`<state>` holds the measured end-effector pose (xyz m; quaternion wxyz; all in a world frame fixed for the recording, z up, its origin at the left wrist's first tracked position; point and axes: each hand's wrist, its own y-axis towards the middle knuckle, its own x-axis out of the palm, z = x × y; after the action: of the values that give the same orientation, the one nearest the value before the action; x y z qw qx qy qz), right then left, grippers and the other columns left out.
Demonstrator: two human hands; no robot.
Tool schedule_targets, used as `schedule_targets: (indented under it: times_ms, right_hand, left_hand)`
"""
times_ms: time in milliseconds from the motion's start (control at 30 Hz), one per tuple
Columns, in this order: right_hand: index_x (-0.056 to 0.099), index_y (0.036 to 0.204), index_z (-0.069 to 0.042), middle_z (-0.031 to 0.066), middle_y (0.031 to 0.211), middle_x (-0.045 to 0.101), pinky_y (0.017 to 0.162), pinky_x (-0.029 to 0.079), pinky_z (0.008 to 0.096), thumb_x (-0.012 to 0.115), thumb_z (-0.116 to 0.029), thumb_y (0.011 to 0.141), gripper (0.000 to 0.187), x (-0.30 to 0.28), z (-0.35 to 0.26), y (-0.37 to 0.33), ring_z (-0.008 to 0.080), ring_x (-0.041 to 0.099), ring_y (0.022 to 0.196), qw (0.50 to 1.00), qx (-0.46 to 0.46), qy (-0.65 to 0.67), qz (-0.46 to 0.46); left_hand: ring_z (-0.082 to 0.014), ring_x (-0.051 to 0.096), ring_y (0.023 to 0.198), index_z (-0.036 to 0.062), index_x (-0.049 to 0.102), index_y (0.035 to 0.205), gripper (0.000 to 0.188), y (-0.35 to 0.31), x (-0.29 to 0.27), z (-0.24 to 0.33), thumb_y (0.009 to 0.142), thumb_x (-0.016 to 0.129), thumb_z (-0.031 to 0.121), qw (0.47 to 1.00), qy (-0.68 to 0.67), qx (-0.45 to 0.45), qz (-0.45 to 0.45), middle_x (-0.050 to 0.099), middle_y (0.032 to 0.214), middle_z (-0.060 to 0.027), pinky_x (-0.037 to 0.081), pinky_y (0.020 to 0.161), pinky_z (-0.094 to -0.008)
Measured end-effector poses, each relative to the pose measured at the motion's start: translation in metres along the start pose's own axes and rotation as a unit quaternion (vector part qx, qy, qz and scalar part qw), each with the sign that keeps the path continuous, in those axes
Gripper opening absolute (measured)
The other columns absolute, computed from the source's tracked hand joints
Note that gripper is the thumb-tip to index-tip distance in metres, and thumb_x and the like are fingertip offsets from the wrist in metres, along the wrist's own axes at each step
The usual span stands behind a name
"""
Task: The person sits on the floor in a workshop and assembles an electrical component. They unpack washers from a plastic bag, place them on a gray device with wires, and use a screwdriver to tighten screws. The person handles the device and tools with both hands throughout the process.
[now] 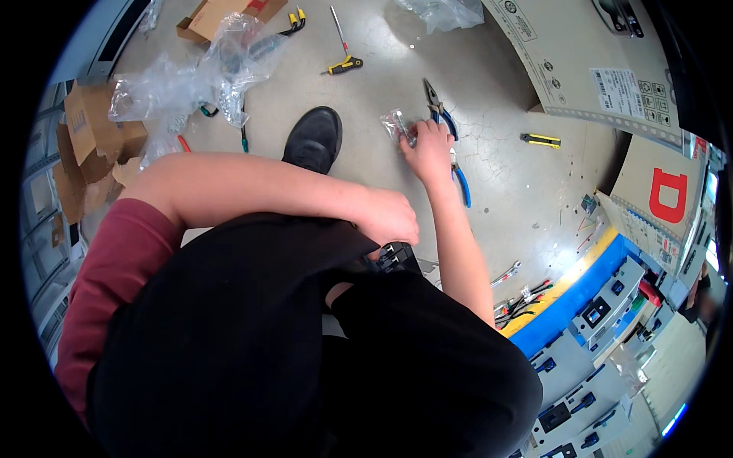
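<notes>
a: pinching the small clear bag (398,124) on the floor (504,183), the right hand (429,149) is closed on it, beside the blue-handled pliers (447,130).
b: left hand (389,217)?
a: fisted on the knee, holding nothing visible. she should lift the bag gently, upright.

Grey concrete floor (504,191) carries blue-handled pliers (447,137), a screwdriver (343,46) and plastic bags (198,76).

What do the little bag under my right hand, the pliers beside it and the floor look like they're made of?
Bag: thin clear plastic film, going by its crinkles and glare, pinched by the right hand.
Pliers: dull grey metal jaws; glossy blue handles, probably plastic or rubber.
Floor: smooth grey concrete, judging by hairline cracks and a soft sheen.
</notes>
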<state>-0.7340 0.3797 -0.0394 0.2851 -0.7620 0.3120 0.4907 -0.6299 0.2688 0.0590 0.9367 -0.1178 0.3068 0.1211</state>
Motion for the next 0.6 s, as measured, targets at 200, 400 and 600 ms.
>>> schedule_targets:
  times_ms: [200, 400, 600]
  right_hand:
    - [0.064, 0.092, -0.002, 0.0171, 0.089, 0.069, 0.077, 0.051, 0.0467, 0.077, -0.022, 0.086, 0.025, 0.003, 0.001, -0.011, 0.0384, 0.066, 0.086, 0.977, 0.093, 0.192, -0.025]
    - [0.063, 0.092, 0.0, 0.0166, 0.082, 0.069, 0.072, 0.052, 0.045, 0.078, -0.019, 0.087, 0.025, -0.01, 0.009, -0.011, 0.0362, 0.066, 0.078, 0.958, 0.127, 0.253, -0.051]
    - [0.067, 0.107, 0.001, 0.0158, 0.095, 0.074, 0.083, 0.055, 0.0394, 0.076, -0.017, 0.09, 0.026, -0.011, 0.02, -0.013, 0.0268, 0.071, 0.089, 0.929, 0.149, 0.333, -0.066]
  left_hand:
    - [-0.0315, 0.068, 0.108, 0.0076, 0.068, 0.105, 0.055, 0.002, -0.003, -0.002, 0.063, 0.09, 0.036, 1.0, -0.002, -0.01, -0.018, 0.072, 0.104, -0.0083, 0.053, 0.091, -0.046]
    - [-0.0309, 0.067, 0.109, 0.0076, 0.068, 0.104, 0.055, 0.003, -0.008, -0.001, 0.062, 0.09, 0.035, 1.0, -0.011, -0.006, -0.004, 0.072, 0.105, -0.0077, 0.054, 0.092, -0.0458]
    - [-0.0304, 0.067, 0.109, 0.0079, 0.068, 0.103, 0.054, 0.0, -0.008, 0.0, 0.062, 0.09, 0.034, 1.0, -0.014, -0.015, -0.009, 0.072, 0.104, -0.007, 0.054, 0.092, -0.0451]
